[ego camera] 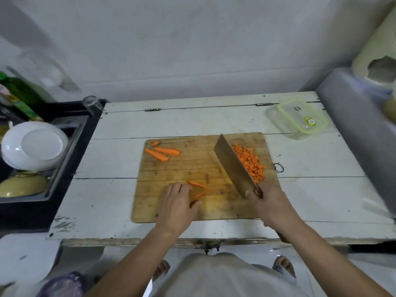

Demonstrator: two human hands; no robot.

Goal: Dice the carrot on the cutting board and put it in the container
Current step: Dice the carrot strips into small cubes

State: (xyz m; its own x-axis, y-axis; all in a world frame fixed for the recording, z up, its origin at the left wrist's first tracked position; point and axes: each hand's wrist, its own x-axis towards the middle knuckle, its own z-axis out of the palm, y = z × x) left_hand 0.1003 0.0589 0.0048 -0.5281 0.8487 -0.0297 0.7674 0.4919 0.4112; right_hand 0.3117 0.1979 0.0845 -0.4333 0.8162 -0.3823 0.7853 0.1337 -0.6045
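gripping cleaver (233,166) in right hand (267,202); left hand (177,202) on carrot strips (198,188)

Both bare forearms reach forward from below. The left hand (179,203) lies palm down, fingers loosely bent with tips lowered. The right hand (266,203) is curled tight in a grip, thumb forward.

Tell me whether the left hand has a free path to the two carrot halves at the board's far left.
Probably yes: the left hand is beside carrot strips, and bare board lies between it and the carrot halves.
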